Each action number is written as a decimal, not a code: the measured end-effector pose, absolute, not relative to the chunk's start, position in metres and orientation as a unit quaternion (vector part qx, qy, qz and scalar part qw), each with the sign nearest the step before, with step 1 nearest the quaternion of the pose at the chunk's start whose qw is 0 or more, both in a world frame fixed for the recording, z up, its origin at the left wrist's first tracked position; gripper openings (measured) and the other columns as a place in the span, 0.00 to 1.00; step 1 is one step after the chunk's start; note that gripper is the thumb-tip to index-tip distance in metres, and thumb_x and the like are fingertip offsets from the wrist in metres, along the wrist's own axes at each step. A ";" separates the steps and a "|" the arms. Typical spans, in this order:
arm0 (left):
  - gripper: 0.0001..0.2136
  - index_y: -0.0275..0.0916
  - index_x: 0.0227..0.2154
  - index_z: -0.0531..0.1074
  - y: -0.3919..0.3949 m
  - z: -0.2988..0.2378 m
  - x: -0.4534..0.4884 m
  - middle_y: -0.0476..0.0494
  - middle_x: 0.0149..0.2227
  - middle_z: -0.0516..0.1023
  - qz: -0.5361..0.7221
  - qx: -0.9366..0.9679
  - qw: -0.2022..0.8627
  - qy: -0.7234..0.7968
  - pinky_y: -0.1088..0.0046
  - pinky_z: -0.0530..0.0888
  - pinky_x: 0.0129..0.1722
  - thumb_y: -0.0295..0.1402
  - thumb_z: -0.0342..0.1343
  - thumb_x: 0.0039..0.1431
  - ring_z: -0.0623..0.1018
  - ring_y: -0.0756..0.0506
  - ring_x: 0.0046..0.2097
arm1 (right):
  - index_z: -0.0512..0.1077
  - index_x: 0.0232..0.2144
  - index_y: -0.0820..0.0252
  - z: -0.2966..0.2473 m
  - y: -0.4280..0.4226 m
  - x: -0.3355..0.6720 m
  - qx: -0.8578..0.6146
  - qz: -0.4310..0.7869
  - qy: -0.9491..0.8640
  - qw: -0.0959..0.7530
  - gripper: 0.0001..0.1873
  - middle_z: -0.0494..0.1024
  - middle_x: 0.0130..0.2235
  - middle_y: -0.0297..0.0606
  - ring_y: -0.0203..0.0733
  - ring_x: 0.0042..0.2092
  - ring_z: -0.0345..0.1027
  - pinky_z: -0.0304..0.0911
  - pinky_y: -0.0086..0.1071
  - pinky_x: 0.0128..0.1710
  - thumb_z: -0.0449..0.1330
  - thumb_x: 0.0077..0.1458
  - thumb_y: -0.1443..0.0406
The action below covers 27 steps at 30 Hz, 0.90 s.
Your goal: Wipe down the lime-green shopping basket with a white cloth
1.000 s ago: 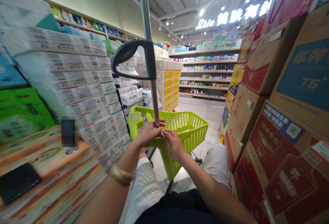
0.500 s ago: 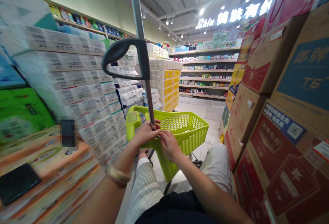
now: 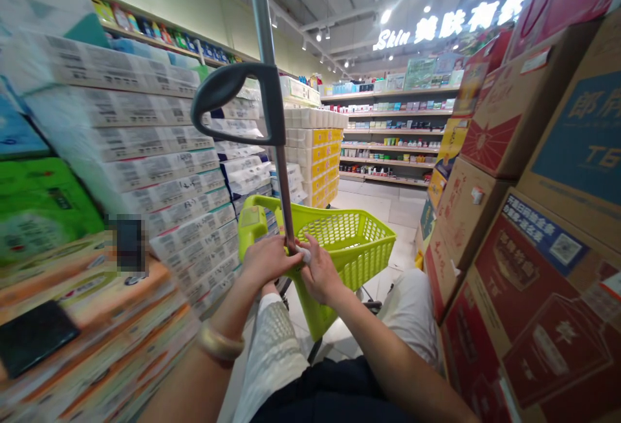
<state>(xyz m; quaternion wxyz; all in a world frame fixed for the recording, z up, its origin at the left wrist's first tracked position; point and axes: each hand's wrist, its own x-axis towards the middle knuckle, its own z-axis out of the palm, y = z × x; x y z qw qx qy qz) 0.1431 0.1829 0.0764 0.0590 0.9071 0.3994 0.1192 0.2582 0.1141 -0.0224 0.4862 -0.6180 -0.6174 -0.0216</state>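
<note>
left hand (image 3: 268, 260) round pole (image 3: 280, 177), rt hand (image 3: 320, 274) half-open beside (lime basket (image 3: 349, 242) below)

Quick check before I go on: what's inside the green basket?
Inside the lime-green basket only its mesh walls and floor show, with no goods visible. The near part is covered by your left hand, right hand and the metal pole, so what lies there cannot be seen.

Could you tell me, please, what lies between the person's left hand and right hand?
In the head view, a metal trolley pole and a small white object lie between the left hand and right hand.
</note>
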 end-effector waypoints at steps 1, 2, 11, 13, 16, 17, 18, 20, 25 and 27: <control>0.20 0.48 0.41 0.79 0.183 0.077 0.143 0.42 0.42 0.82 0.125 0.908 0.055 0.397 0.65 0.72 0.43 0.52 0.53 0.52 0.79 0.37 0.45 | 0.48 0.63 0.63 -0.023 0.114 0.259 -0.616 -0.020 -0.621 0.483 0.38 0.70 0.57 0.47 0.49 0.57 0.63 0.57 0.49 0.59 0.51 0.50 0.72; 0.21 0.48 0.40 0.79 0.182 0.077 0.143 0.41 0.42 0.82 0.129 0.908 0.050 0.396 0.65 0.72 0.42 0.53 0.53 0.52 0.79 0.37 0.45 | 0.46 0.64 0.62 -0.024 0.114 0.260 -0.613 -0.019 -0.626 0.482 0.39 0.69 0.57 0.47 0.49 0.57 0.63 0.56 0.49 0.60 0.52 0.50 0.72; 0.19 0.45 0.34 0.80 0.184 0.078 0.146 0.40 0.40 0.82 0.126 0.895 0.042 0.426 0.65 0.73 0.41 0.53 0.55 0.51 0.80 0.36 0.44 | 0.52 0.63 0.52 0.005 0.085 0.264 -0.616 -0.156 -0.579 0.510 0.40 0.42 0.69 0.45 0.61 0.70 0.24 0.35 0.61 0.65 0.64 0.51 0.59; 0.20 0.45 0.35 0.80 0.184 0.078 0.146 0.39 0.40 0.82 0.122 0.895 0.035 0.427 0.64 0.73 0.41 0.54 0.54 0.51 0.80 0.35 0.44 | 0.62 0.57 0.48 0.020 0.073 0.261 -0.619 -0.181 -0.572 0.507 0.32 0.46 0.68 0.40 0.62 0.70 0.23 0.34 0.62 0.64 0.65 0.51 0.57; 0.21 0.45 0.35 0.79 0.183 0.079 0.146 0.39 0.42 0.82 0.115 0.898 0.034 0.423 0.63 0.73 0.42 0.54 0.52 0.52 0.79 0.34 0.45 | 0.73 0.44 0.47 0.037 0.061 0.255 -0.621 -0.199 -0.569 0.501 0.15 0.54 0.65 0.35 0.60 0.70 0.28 0.40 0.60 0.63 0.64 0.53 0.59; 0.21 0.45 0.35 0.79 0.183 0.079 0.146 0.39 0.42 0.81 0.114 0.898 0.033 0.423 0.62 0.73 0.42 0.54 0.52 0.52 0.79 0.34 0.46 | 0.74 0.41 0.47 0.039 0.059 0.253 -0.620 -0.200 -0.570 0.500 0.10 0.56 0.64 0.34 0.59 0.70 0.30 0.42 0.59 0.63 0.63 0.54 0.59; 0.21 0.45 0.35 0.79 0.182 0.079 0.145 0.39 0.43 0.81 0.113 0.899 0.031 0.422 0.62 0.73 0.42 0.55 0.51 0.52 0.79 0.34 0.46 | 0.75 0.39 0.47 0.041 0.059 0.251 -0.620 -0.197 -0.573 0.499 0.07 0.58 0.64 0.33 0.58 0.70 0.32 0.44 0.58 0.63 0.62 0.55 0.60; 0.21 0.46 0.35 0.79 0.182 0.079 0.145 0.40 0.43 0.81 0.112 0.901 0.028 0.418 0.63 0.73 0.43 0.55 0.51 0.52 0.79 0.34 0.46 | 0.76 0.36 0.47 0.041 0.059 0.248 -0.620 -0.179 -0.581 0.495 0.04 0.60 0.63 0.32 0.57 0.70 0.36 0.47 0.57 0.62 0.60 0.57 0.61; 0.20 0.47 0.35 0.80 0.181 0.080 0.144 0.41 0.43 0.82 0.106 0.906 0.030 0.409 0.64 0.73 0.42 0.54 0.50 0.53 0.79 0.34 0.46 | 0.77 0.34 0.46 0.038 0.059 0.246 -0.620 -0.145 -0.594 0.491 0.05 0.61 0.62 0.31 0.57 0.69 0.41 0.49 0.58 0.61 0.60 0.57 0.63; 0.20 0.47 0.35 0.80 0.182 0.080 0.144 0.40 0.43 0.82 0.106 0.907 0.031 0.407 0.64 0.73 0.42 0.54 0.50 0.53 0.79 0.34 0.46 | 0.77 0.34 0.45 0.040 0.057 0.245 -0.617 -0.149 -0.597 0.491 0.06 0.62 0.62 0.30 0.56 0.69 0.41 0.48 0.57 0.61 0.60 0.57 0.63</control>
